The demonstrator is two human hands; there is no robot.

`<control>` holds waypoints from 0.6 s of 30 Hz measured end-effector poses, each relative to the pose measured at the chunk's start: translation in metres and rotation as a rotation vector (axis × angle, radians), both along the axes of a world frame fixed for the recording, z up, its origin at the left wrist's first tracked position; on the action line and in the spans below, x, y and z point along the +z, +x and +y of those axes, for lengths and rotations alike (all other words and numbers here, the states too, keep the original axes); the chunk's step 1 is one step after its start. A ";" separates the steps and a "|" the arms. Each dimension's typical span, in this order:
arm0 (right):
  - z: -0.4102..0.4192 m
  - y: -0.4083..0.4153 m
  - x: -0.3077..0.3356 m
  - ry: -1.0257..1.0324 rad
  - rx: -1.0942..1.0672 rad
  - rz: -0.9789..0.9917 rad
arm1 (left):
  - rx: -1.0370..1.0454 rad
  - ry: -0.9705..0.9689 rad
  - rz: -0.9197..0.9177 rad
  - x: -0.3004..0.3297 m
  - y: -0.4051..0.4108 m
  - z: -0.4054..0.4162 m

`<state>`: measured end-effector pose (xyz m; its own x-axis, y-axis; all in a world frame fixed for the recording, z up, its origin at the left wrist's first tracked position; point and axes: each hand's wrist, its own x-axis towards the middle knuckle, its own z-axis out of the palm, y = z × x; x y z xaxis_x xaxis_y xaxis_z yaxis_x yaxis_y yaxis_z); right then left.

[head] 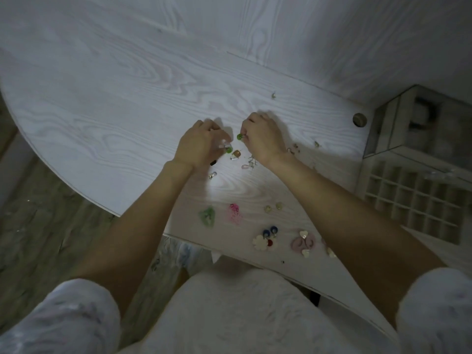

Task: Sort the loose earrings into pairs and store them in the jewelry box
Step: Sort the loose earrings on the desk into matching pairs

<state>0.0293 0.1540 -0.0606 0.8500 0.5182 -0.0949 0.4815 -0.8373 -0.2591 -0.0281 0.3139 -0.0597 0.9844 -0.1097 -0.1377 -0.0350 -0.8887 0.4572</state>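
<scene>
Both hands pinch green earrings — left hand (pixel 198 145), right hand (pixel 263 139) — orientation unclear.

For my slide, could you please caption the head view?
Both hands pinch green bead earrings above loose earrings.

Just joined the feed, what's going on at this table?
A person is sorting earrings on a white table. The right hand pinches a green earring; the left hand holds a matching green one close beside it. More loose earrings lie just below the hands. Nearer the person, several lie grouped: blue ones, a pink piece and a green piece. The jewelry box stands at the right; its visible compartments look empty.
</scene>
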 end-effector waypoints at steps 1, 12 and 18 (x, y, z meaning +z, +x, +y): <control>-0.001 -0.001 0.000 0.039 -0.023 0.013 | -0.007 -0.006 -0.021 -0.001 0.001 -0.001; -0.037 -0.034 0.047 0.646 -0.463 0.170 | 0.188 -0.437 -0.116 0.027 -0.018 -0.015; -0.087 -0.090 0.041 0.580 -0.602 0.251 | 0.066 -0.485 -0.047 0.039 -0.057 -0.052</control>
<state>-0.0603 0.0667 -0.0195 0.9843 0.0126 -0.1759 -0.1282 -0.6339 -0.7627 -0.0847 0.2623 -0.0209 0.9953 -0.0878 -0.0415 -0.0167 -0.5749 0.8180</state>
